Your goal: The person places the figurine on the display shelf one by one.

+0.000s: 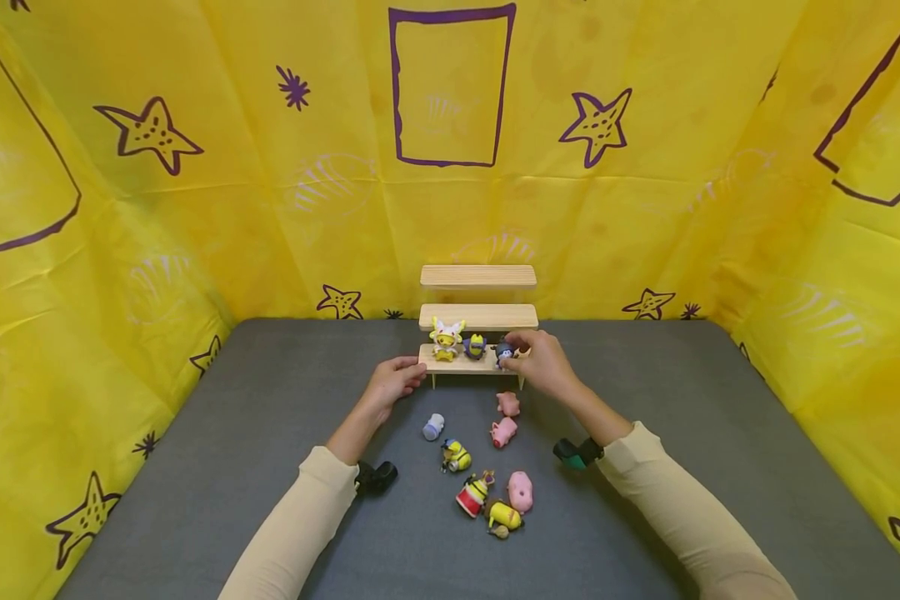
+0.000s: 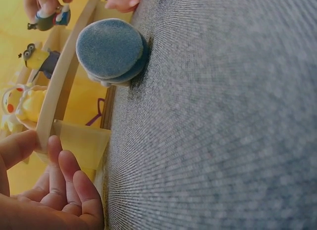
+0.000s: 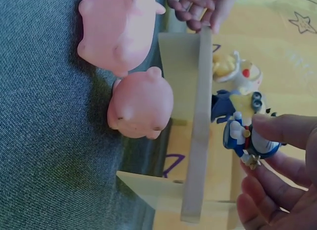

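The left hand (image 1: 396, 382), at 8 o'clock from the middle of the stand's lowest board (image 1: 461, 367), is gripping that board's left end, thumb above and fingers below. The right hand (image 1: 546, 365), at 3 o'clock, is pinching a Doraemon-style figurine (image 3: 250, 137) between thumb and fingers, over the board's right part (contact between its base and the wood cannot be told).

The three-tier wooden stand (image 1: 478, 275) is rising toward 12 o'clock. Its lowest board is also carrying a white-costumed Pikachu figurine (image 1: 446, 342) at 10 o'clock and a blue-clad Minion figurine (image 1: 475, 347) near the centre.

On the grey tabletop (image 1: 270, 375), two small pink pig figurines (image 1: 507, 404) are lying at 5 o'clock, and a blue-and-white figurine (image 1: 433, 427) is lying at 7 o'clock. Farther toward 6 o'clock, a blue-capped Minion figurine (image 1: 456, 456), a red-robed Minion figurine (image 1: 472, 495), a brown-and-yellow Minion figurine (image 1: 506, 516) and a larger pink pig figurine (image 1: 521, 492) are lying. A yellow printed cloth (image 1: 450, 208) is hanging behind.
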The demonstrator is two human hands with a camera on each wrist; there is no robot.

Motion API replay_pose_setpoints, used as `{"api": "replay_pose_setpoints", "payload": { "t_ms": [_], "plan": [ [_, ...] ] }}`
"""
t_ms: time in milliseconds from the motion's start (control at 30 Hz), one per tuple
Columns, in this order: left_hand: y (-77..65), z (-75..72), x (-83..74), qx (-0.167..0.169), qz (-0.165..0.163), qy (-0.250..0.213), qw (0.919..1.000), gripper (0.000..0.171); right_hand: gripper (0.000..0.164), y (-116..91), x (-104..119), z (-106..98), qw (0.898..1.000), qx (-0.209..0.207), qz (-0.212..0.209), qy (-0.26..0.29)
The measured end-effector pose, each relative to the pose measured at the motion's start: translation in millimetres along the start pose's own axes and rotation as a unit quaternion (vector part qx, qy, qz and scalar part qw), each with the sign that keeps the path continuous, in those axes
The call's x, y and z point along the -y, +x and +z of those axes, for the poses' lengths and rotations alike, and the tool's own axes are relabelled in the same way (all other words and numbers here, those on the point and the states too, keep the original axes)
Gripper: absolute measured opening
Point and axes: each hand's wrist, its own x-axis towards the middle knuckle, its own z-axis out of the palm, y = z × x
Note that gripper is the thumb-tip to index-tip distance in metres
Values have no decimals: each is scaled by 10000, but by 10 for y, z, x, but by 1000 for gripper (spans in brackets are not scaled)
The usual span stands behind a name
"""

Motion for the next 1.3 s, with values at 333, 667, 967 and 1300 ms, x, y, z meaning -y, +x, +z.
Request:
{"api": "replay_pose_setpoints", "payload": {
  "t_ms": [333,667,967,1300],
  "plan": [
    [-9,-1,-15,22,-12,2,10000,39,38,65,-23,73,9986,-491,207,49],
    [-5,0,-16,-1,-33,22,10000,39,36,125,-26,165,9974,-647,322,-61],
    [-6,1,-17,16,-17,10,10000,39,35,150,-36,212,9966,-712,404,-19],
    [-12,1,-18,27,-10,14,10000,38,40,159,-40,227,9965,-687,466,-13]
  ]
}}
